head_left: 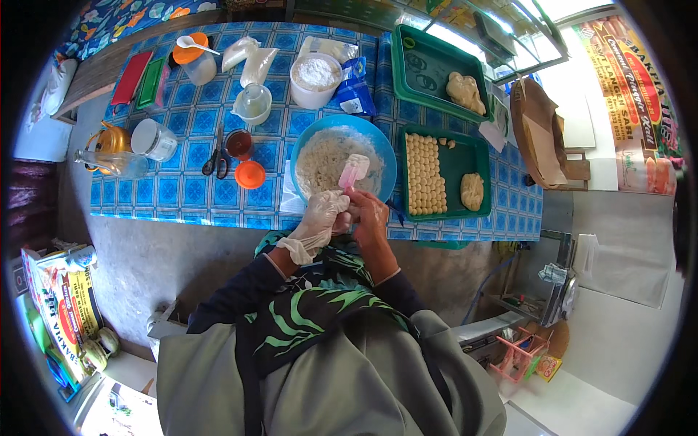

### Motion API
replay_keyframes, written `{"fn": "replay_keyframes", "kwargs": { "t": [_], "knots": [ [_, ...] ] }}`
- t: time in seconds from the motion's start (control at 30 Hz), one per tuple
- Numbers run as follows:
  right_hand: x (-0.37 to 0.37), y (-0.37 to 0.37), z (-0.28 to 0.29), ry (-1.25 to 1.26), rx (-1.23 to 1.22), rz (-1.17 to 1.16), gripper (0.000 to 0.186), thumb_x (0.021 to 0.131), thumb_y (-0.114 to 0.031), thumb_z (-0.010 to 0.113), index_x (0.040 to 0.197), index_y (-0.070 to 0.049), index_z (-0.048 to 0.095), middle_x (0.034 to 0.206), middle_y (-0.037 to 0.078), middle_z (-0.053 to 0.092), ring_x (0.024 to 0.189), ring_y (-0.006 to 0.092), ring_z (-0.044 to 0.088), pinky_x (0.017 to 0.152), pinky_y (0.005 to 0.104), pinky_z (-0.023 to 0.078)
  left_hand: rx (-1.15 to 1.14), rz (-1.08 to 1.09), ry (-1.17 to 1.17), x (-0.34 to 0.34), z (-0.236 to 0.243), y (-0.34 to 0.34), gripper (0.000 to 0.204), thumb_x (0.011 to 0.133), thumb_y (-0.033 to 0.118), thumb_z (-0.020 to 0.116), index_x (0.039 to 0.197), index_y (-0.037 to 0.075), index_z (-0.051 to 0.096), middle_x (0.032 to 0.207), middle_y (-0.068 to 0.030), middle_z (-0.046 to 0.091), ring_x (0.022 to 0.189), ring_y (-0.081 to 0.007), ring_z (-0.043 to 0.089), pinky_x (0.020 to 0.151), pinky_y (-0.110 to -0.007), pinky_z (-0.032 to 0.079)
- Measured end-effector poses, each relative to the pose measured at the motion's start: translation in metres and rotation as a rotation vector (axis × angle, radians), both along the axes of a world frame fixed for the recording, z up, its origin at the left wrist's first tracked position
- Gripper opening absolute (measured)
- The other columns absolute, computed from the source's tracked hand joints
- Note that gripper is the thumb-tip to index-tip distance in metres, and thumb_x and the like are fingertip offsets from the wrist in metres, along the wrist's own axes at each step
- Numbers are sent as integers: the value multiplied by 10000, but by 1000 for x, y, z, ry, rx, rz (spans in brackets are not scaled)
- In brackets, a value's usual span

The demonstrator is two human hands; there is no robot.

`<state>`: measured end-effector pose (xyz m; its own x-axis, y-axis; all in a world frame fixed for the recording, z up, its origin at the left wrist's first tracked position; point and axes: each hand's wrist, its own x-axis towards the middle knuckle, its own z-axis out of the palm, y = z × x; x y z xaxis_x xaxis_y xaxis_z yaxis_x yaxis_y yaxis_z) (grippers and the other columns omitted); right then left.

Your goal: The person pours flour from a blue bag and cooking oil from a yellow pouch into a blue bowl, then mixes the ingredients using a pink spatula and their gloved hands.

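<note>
A blue basin [389,156] stands at the table's front edge, holding a pale flour mixture [323,156]. Over its near rim my bare right hand [371,216] grips a pink spatula [353,171], whose blade is smeared with white and points away from me. My left hand [324,216], in a thin whitish glove [299,247], is closed right beside the right one, and the two touch. What the left fingers hold, if anything, is hidden between the hands.
Right of the basin, a green tray [452,171] holds rows of small dough balls [426,174] and a dough lump [472,191]; another green tray [429,69] lies behind. Leftward are scissors [216,160], an orange lid [249,174], a glass bottle [113,163] and a white tub [314,93].
</note>
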<state>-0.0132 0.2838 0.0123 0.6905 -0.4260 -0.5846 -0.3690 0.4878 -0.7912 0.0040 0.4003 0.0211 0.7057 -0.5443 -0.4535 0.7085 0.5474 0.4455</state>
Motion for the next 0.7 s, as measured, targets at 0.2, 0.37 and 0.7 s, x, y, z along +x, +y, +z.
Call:
{"fn": "replay_keyframes", "kwargs": {
  "t": [0.2,0.37,0.7],
  "knots": [
    [21,-12,0,46,63,87,148,788,-87,730,852,31,668,716,45,610,570,114,515,489,264,369,342,-23,-121,-1,-3,17,188,963,159,533,841,21,572,695,-60,613,478,-65,488,401,-207,391],
    [25,-6,-15,-44,101,41,136,781,-57,726,719,-1,619,641,62,583,504,154,489,455,284,349,510,-25,-360,-4,-3,19,239,959,187,533,803,13,582,654,-86,626,431,-55,448,366,-210,346],
    [69,-16,-39,68,145,-10,98,795,-65,720,838,-2,658,735,87,644,576,209,582,467,328,388,590,-16,-456,4,0,39,359,969,198,505,689,-8,595,570,-69,626,522,-87,497,527,-263,413]
  ]
}}
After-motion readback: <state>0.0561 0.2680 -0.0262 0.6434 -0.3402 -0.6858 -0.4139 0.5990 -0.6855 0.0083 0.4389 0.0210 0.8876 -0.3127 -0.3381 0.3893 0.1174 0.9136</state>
